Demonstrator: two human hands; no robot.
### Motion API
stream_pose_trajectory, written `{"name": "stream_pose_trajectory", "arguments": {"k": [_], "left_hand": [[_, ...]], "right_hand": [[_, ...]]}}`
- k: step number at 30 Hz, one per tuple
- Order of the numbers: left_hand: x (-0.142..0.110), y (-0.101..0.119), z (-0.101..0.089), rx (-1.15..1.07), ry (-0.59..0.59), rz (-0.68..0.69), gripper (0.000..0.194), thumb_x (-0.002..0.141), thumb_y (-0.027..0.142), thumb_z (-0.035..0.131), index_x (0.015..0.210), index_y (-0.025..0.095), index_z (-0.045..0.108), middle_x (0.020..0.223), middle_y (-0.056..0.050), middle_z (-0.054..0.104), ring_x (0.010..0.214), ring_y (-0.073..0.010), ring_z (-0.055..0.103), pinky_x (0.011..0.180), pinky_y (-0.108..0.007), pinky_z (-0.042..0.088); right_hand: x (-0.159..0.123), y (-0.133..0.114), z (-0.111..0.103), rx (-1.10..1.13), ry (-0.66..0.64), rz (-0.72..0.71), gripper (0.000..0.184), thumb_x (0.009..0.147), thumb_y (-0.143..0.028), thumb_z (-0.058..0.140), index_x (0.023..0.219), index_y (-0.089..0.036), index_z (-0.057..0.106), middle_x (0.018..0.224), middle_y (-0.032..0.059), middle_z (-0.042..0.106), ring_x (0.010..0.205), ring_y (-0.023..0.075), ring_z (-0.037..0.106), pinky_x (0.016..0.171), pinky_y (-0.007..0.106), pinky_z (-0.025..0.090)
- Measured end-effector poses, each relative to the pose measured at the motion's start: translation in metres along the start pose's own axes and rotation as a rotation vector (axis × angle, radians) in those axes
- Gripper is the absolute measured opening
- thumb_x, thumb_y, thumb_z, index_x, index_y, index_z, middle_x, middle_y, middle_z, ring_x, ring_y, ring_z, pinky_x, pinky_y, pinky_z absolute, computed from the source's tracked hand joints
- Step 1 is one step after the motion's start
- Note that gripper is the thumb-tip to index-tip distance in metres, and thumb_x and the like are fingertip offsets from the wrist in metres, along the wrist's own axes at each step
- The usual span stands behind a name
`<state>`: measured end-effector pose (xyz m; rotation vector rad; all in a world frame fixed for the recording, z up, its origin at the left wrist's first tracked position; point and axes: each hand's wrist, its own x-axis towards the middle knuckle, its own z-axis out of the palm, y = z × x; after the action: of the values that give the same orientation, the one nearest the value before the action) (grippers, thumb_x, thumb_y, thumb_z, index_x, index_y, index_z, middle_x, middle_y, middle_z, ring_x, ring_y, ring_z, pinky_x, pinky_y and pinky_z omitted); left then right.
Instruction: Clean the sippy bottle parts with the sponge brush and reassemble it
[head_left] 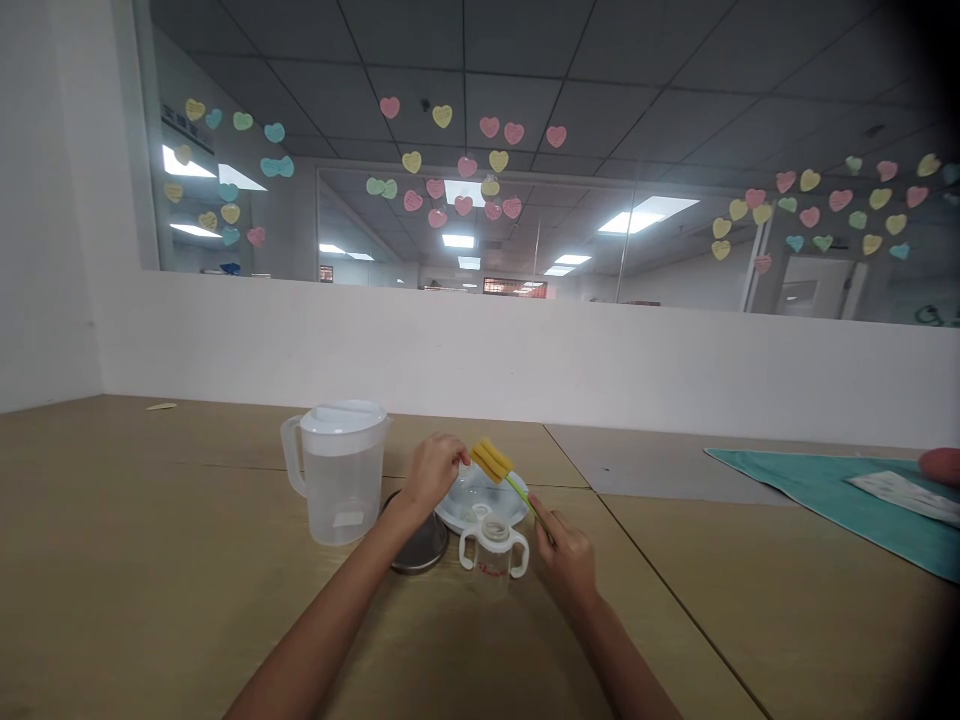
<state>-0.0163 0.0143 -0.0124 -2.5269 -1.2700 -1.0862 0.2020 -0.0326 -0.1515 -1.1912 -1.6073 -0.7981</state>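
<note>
My right hand (564,550) grips the green handle of a bottle brush with a yellow sponge head (492,461), which points up and to the left. My left hand (433,470) pinches the near end of that sponge head, fingers closed on it. Just below the brush sits a clear bowl (480,497). In front of the bowl stands a small clear baby cup with two white handles (493,545). A clear plastic pitcher with a white lid (341,470) stands left of my left hand.
A round metal lid or dish (421,545) lies on the wooden table (150,560) under my left wrist. A teal cloth (840,490) with a white packet (907,495) and a reddish object (941,465) lies at the right. A white wall with windows rises behind.
</note>
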Motion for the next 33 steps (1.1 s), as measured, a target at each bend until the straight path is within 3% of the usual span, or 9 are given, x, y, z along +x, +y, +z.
{"name": "stream_pose_trajectory", "arguments": {"k": [4, 16, 33], "left_hand": [[0.000, 0.002, 0.000, 0.016, 0.011, 0.022, 0.029, 0.069, 0.002, 0.047, 0.068, 0.021, 0.068, 0.076, -0.004, 0.066, 0.078, -0.0175, 0.057, 0.073, -0.026, 0.040], [-0.002, -0.001, -0.007, 0.170, 0.069, -0.119, 0.021, 0.071, 0.007, 0.049, 0.074, 0.020, 0.066, 0.086, -0.003, 0.067, 0.083, -0.0173, 0.058, 0.072, -0.026, 0.042], [-0.002, 0.003, -0.011, 0.185, 0.058, -0.205, 0.015, 0.077, 0.020, 0.051, 0.085, 0.022, 0.063, 0.089, -0.001, 0.068, 0.087, -0.0173, 0.061, 0.072, -0.025, 0.042]], "right_hand": [[0.001, 0.000, -0.001, -0.001, 0.001, -0.002, 0.036, 0.092, -0.019, 0.037, 0.121, -0.019, 0.058, 0.060, 0.0005, 0.060, 0.048, 0.0072, 0.051, 0.051, 0.018, 0.035], [-0.002, 0.000, 0.003, 0.019, -0.026, -0.006, 0.036, 0.092, -0.020, 0.035, 0.119, -0.017, 0.060, 0.062, 0.0008, 0.060, 0.049, 0.0071, 0.051, 0.051, 0.018, 0.036], [-0.003, 0.000, 0.004, 0.013, -0.030, -0.037, 0.036, 0.092, -0.019, 0.034, 0.117, -0.016, 0.061, 0.059, 0.0002, 0.059, 0.049, 0.0077, 0.052, 0.052, 0.018, 0.036]]}}
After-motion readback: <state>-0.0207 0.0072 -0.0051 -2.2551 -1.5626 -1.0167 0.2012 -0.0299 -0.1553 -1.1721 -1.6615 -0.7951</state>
